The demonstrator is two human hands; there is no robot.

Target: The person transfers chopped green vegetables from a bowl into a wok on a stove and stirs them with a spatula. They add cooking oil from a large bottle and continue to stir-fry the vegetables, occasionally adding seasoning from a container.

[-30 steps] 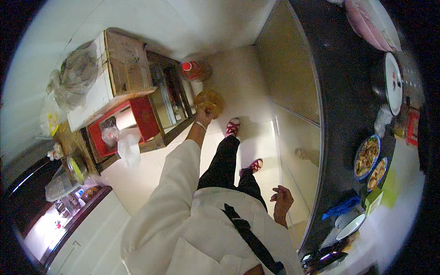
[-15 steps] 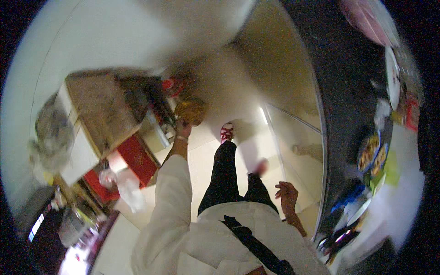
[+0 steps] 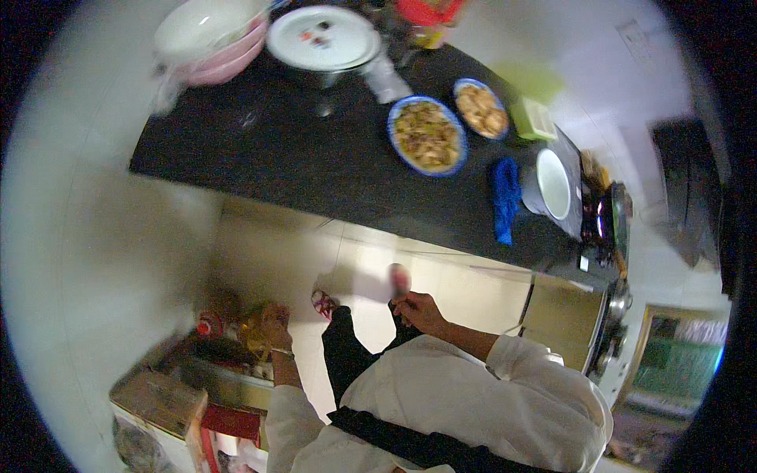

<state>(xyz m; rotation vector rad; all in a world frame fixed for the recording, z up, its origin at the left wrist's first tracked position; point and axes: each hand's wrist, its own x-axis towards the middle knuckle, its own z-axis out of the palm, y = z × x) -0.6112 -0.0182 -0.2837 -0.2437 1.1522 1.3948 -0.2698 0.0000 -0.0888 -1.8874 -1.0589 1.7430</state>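
Observation:
My left hand (image 3: 276, 328), low at the left beside the shelf, is closed on a yellow-brown container (image 3: 253, 331). Blur hides its exact kind. My right hand (image 3: 423, 312) hangs in front of my body below the counter's edge, its fingers loosely bent and a little apart, with nothing seen in them. On the dark counter (image 3: 315, 177) ahead stand a blue-rimmed plate of chopped food (image 3: 428, 135) and a smaller blue-rimmed plate of pale brown pieces (image 3: 481, 109). Neither hand touches them.
Pink bowls (image 3: 229, 59) and a white-lidded pot (image 3: 319, 38) stand at the counter's far left. Farther right are a blue cloth (image 3: 505, 197), a white bowl (image 3: 552, 185) and a green box (image 3: 534, 119). A cardboard box (image 3: 158, 400) and red-capped container (image 3: 208, 324) are low left.
My view has turned right, bringing the counter across the front. My left hand still holds the yellow-brown container. My right hand has come up in front of my body.

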